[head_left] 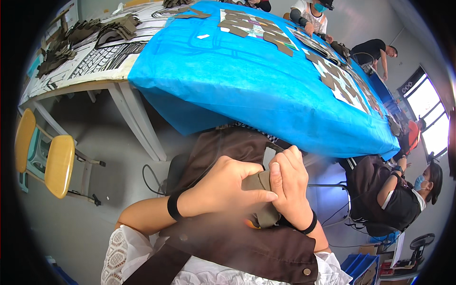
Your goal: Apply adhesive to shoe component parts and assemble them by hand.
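Note:
Both my hands meet over my lap, below the table's near edge. My left hand [227, 187] and my right hand [290, 183] together grip a small olive-brown piece of flat material [259, 181], thumbs pressed on it. More of the same material [268, 214] hangs down under my right wrist. A brown apron [237, 247] covers my lap. Each wrist carries a black band.
A long table under a blue cloth [247, 80] holds several brown cut pieces on printed sheets [251, 26]. More brown pieces are piled at the far left end [85, 38]. A yellow chair [52, 161] stands left. People sit along the right side [403, 194] and far end [313, 16].

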`<state>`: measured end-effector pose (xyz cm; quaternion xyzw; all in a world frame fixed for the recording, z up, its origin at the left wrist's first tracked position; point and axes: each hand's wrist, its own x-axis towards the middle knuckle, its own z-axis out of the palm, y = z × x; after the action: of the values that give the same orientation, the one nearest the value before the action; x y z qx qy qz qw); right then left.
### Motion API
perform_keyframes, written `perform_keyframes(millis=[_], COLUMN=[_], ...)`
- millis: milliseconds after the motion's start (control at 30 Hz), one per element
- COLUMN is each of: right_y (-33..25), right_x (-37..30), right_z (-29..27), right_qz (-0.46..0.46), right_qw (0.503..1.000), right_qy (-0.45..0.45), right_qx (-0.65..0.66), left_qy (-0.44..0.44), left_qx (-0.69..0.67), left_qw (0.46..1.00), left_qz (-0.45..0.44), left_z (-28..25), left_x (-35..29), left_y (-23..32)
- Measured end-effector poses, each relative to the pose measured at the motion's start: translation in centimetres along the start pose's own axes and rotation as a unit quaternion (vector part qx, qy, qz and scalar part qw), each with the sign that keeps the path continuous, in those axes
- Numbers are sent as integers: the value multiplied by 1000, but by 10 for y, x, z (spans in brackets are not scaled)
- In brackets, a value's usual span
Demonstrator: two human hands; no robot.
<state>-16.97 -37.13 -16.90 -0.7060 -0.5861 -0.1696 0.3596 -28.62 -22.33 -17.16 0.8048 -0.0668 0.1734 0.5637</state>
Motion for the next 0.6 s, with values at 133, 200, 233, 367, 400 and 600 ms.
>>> perform_keyframes(millis=[133,200,233,367,400,600], right_y=[-2,-3,-4,-7,-7,-7], right_x=[-1,-1,-1,0,-1,0], right_z=[0,0,0,1,1,-2], right_qz=[-5,-5,1,1,1,18], right_qw=[1000,1000,1000,999,999,1000], right_qy=[9,11,11,22,23,10], right_qx=[5,6,12,26,26,7], left_qy=[10,25,4,24,23,43], left_qx=[-14,5,29,8,8,17], left_qw=[999,997,998,996,996,993], left_qz=[50,74,54,81,81,110], left_z=[5,6,5,9,10,12], left_x=[-1,-3,-4,-5,-5,-5], left_y=[-2,-2,-1,1,2,0])
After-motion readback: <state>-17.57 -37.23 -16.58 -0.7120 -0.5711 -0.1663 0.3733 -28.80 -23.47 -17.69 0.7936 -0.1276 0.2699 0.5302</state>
